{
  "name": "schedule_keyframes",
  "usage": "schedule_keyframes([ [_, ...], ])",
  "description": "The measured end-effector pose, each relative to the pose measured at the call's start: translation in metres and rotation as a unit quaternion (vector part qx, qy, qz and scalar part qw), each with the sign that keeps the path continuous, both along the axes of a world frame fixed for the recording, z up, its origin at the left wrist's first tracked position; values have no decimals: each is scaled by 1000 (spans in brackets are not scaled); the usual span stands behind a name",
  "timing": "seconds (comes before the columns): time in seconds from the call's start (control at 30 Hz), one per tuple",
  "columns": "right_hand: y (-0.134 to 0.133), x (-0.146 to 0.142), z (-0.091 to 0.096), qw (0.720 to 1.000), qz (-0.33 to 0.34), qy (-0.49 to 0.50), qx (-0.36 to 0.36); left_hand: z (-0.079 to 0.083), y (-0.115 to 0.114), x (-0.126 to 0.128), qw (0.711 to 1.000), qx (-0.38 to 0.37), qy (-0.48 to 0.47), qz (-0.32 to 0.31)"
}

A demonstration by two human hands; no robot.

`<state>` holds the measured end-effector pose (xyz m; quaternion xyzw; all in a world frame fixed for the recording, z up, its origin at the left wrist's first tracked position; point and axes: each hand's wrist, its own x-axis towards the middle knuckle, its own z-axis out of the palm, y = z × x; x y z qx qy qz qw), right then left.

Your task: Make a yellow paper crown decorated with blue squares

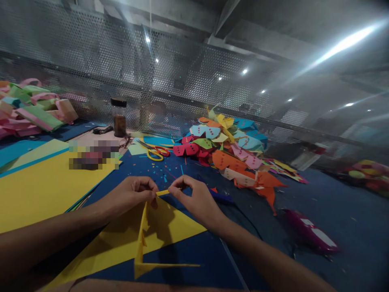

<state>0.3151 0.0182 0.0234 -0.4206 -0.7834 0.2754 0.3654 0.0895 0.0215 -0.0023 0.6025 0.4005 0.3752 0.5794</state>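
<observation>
My left hand is closed, its fingertips pinching a folded yellow paper piece whose long narrow part hangs down and bends to the right at the bottom. My right hand is closed too, thumb and finger on the other end of the same piece, so a short stretch shows between the hands. Beneath them lies a flat yellow paper sheet on the dark blue table. Just past my right hand rests a blue tool with a cord, partly hidden by the hand.
Folded paper shapes in many colours pile up ahead. Scissors with yellow and red handles lie among paper scraps. A lidded jar, stacked yellow sheets and pastel paper pieces are left; a purple packet lies right.
</observation>
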Motion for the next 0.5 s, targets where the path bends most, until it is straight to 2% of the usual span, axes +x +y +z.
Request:
schedule_keyframes([
  [0.27, -8, -5, 0, 999, 11, -24, 27, 1, -2, 0, 1000, 22, 19, -3],
  [0.5, -7, -5, -1, 999, 0, -33, 35, -3, 0, 1, 1000, 18, -1, -6],
])
